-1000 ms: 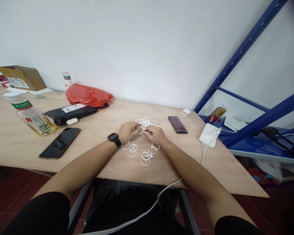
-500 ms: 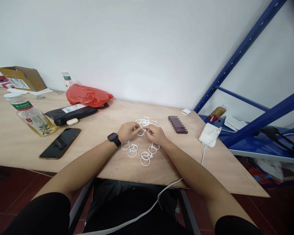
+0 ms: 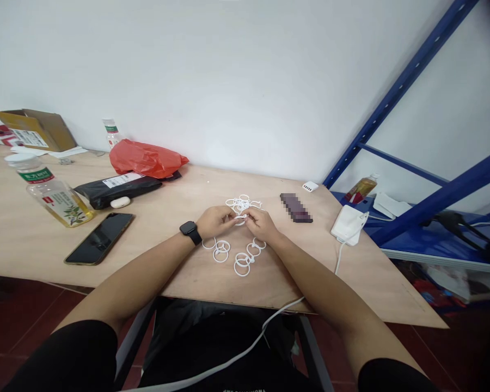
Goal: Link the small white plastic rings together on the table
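Note:
My left hand, with a black watch on its wrist, and my right hand meet over the wooden table. Both pinch the same white plastic ring between their fingertips. Just behind them lies a tangled pile of white rings. In front of my hands several more white rings lie flat on the table, some joined together.
A black phone, a tea bottle, a black parcel with a white earbud case, a red bag and a cardboard box sit left. A dark remote-like block, a white charger and blue shelving are right.
My fingertips have drawn closer together on the white ring. The hands otherwise stay in place and the rings on the table have not moved.

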Demonstrator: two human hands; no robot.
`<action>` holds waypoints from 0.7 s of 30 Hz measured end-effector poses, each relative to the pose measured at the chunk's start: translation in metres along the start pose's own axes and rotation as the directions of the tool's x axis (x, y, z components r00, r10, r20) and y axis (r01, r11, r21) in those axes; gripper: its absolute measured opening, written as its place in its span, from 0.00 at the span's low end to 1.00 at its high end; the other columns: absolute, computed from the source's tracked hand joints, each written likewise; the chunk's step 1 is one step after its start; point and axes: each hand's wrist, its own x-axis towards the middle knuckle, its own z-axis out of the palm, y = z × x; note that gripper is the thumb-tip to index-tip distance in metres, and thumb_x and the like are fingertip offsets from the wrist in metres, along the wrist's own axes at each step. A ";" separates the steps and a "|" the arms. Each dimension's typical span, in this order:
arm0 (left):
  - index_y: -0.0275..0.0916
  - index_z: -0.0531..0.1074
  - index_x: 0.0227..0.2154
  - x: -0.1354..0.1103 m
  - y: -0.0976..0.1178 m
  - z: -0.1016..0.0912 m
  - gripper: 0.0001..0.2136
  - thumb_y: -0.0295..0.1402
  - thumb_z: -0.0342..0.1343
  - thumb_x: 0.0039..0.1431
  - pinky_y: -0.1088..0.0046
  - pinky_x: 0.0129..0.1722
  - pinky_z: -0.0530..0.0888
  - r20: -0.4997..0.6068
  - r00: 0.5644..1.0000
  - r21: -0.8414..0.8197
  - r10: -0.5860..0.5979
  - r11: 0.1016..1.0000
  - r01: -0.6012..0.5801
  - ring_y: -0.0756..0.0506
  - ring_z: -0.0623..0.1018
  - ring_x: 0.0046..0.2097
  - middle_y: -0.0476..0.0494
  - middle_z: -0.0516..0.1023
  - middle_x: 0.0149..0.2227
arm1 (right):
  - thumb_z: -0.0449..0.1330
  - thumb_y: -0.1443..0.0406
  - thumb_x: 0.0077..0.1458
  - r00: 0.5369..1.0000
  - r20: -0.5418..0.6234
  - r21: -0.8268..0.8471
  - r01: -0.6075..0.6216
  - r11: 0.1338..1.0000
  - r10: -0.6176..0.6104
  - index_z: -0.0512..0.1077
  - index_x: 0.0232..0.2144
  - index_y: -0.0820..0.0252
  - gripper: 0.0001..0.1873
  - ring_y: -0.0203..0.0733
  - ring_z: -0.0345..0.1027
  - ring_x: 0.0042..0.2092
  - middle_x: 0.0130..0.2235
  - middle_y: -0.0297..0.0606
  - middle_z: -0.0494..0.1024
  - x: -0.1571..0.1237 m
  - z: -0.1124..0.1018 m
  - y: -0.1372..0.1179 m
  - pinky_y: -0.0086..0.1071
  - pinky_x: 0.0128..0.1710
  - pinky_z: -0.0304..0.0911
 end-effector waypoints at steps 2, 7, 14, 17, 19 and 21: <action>0.36 0.73 0.32 0.000 0.001 0.000 0.12 0.41 0.54 0.62 0.76 0.30 0.64 0.029 1.000 -0.010 0.011 1.000 -0.011 0.52 0.71 0.28 0.48 0.75 0.29 | 0.52 0.70 0.53 1.000 0.003 0.000 0.000 1.000 0.000 0.70 0.31 0.57 0.08 0.39 0.66 0.32 0.30 0.34 0.73 0.000 0.000 0.000 0.31 0.35 0.59; 0.36 0.73 0.31 0.002 0.006 -0.001 0.12 0.40 0.53 0.62 0.76 0.29 0.64 0.086 0.996 -0.020 -0.007 1.000 0.008 0.52 0.70 0.28 0.48 0.75 0.28 | 0.49 0.72 0.50 0.999 0.044 0.024 0.004 1.000 -0.005 0.69 0.28 0.57 0.10 0.40 0.65 0.32 0.28 0.34 0.72 0.001 0.001 0.001 0.31 0.35 0.59; 0.37 0.73 0.31 0.002 0.008 0.003 0.12 0.41 0.54 0.61 0.76 0.30 0.64 0.110 0.994 -0.027 0.025 0.999 -0.022 0.51 0.70 0.27 0.48 0.75 0.27 | 0.47 0.73 0.49 0.995 0.083 0.056 0.046 0.997 -0.051 0.69 0.28 0.57 0.12 0.40 0.66 0.33 0.29 0.35 0.73 0.001 0.003 0.003 0.32 0.37 0.60; 0.37 0.73 0.31 0.003 0.009 0.002 0.11 0.40 0.54 0.60 0.76 0.30 0.64 0.120 0.992 -0.033 0.032 0.999 -0.029 0.51 0.70 0.27 0.48 0.75 0.26 | 0.47 0.73 0.49 0.995 0.085 0.048 0.055 0.997 -0.059 0.70 0.28 0.57 0.12 0.41 0.66 0.34 0.29 0.35 0.73 0.001 0.003 0.002 0.32 0.37 0.61; 0.37 0.74 0.31 0.004 0.008 -0.003 0.12 0.42 0.55 0.60 0.76 0.31 0.65 0.151 0.988 -0.050 0.039 0.998 -0.032 0.51 0.71 0.29 0.48 0.75 0.28 | 0.48 0.73 0.50 0.995 0.076 0.025 0.060 0.998 -0.061 0.71 0.29 0.57 0.13 0.41 0.67 0.34 0.30 0.36 0.73 0.000 0.002 0.000 0.33 0.38 0.62; 0.36 0.74 0.33 0.005 0.006 -0.013 0.14 0.44 0.57 0.58 0.76 0.32 0.66 0.216 0.976 -0.081 0.022 0.997 -0.005 0.51 0.72 0.30 0.47 0.76 0.30 | 0.48 0.73 0.51 0.998 0.046 -0.010 0.051 0.999 -0.051 0.73 0.33 0.57 0.15 0.41 0.68 0.36 0.32 0.37 0.75 0.000 0.001 0.000 0.33 0.40 0.63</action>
